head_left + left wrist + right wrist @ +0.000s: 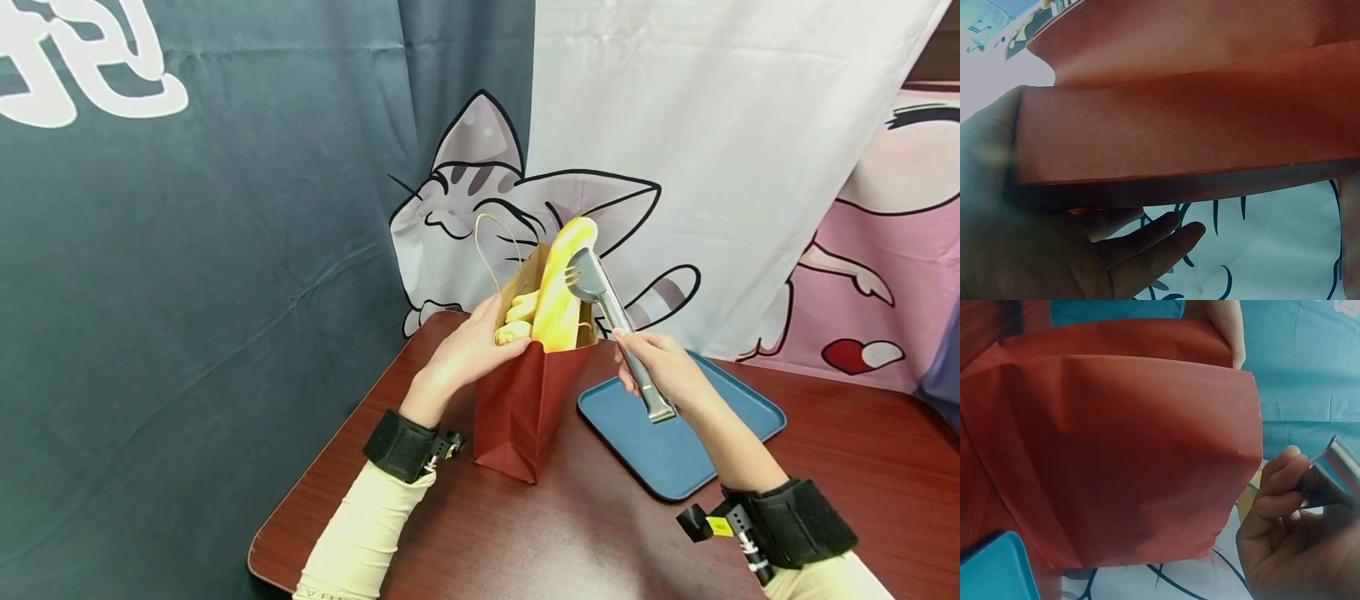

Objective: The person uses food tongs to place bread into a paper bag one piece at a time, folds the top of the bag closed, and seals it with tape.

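Note:
A red paper bag (517, 408) stands upright on the table, its mouth open and a twisted handle raised. My left hand (468, 342) holds the bag by its left rim, the thumb over the edge; in the left wrist view some fingers (1160, 253) stretch out beside the bag. My right hand (660, 362) grips metal tongs (615, 308) by their arms. The tong heads lie against a long baguette (558, 283), which stands tilted in the bag's mouth with its top above the rim. Smaller bread rolls (517, 321) show in the bag beside it. The baguette's lower end is hidden.
A blue tray (667, 450) lies on the brown table (585, 550) right of the bag, partly under my right forearm. Behind the table hang a green curtain (225, 250) and a white cloth (712, 100) with a cartoon cat. The table's left edge runs close by my left arm.

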Tool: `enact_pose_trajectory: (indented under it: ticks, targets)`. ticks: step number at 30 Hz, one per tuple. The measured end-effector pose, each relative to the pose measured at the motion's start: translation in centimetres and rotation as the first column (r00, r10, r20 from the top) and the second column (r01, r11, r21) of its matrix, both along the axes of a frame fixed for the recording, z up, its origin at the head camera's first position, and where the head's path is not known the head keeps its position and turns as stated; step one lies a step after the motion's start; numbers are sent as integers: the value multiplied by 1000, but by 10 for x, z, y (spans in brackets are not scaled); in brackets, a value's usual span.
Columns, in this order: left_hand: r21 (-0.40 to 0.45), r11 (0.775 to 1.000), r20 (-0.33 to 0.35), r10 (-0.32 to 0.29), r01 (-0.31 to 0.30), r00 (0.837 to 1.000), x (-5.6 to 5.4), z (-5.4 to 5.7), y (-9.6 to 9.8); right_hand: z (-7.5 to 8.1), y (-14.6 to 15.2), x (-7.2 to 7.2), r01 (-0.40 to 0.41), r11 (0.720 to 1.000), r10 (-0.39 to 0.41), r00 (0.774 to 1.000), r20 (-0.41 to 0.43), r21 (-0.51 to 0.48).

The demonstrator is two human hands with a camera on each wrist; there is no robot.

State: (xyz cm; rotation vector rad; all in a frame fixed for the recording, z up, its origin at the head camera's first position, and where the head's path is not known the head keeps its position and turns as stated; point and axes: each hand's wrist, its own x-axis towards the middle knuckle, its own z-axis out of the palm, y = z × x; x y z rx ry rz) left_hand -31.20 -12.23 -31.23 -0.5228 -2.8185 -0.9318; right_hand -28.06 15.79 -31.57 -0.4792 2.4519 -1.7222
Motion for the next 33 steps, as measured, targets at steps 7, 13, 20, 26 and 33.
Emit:
enact_pose_trajectory:
  ticks: [7,13,20,26,33]
  targets:
    - [-6,1000,-15,-11,11,1000,-1,0,1,-2,0,-1,12,1000,-11,999,-50,25]
    - [-3,1000,-10,-7,7,1000,-2,-1,1,-4,3,1,36,999,-34,996,-78,20]
    - [-7,1000,-7,-7,7,1000,-1,0,2,-3,3,0,74,987,-60,993,-104,140]
    - [-37,999,14,10,-9,1000,0,1,1,1,-8,-2,103,956,-57,984,-169,274]
    - [-25,1000,1,14,-14,1000,1,0,1,13,-18,-3,101,909,-28,983,-183,404]
